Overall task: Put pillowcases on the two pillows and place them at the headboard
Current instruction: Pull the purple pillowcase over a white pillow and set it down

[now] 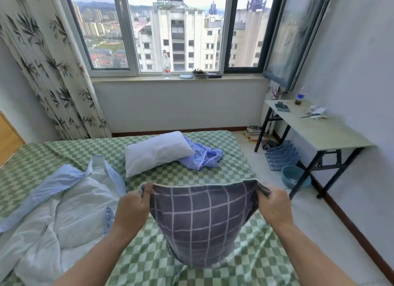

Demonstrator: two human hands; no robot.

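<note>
I hold up a dark grey pillowcase with a white grid pattern [200, 219] over the bed. My left hand [133, 209] grips its upper left corner and my right hand [275, 206] grips its upper right corner, so the top edge is stretched between them. The case looks filled out, but whether a pillow is inside I cannot tell. A bare white pillow [156, 152] lies farther back on the green checked sheet [64, 157]. A crumpled light blue pillowcase [202, 157] lies against the pillow's right end.
A white and pale blue quilt [64, 211] is bunched on the bed's left. A wooden headboard [8, 140] shows at the far left. A folding table [319, 127], a blue basin [293, 176] and a file rack [281, 155] stand right of the bed.
</note>
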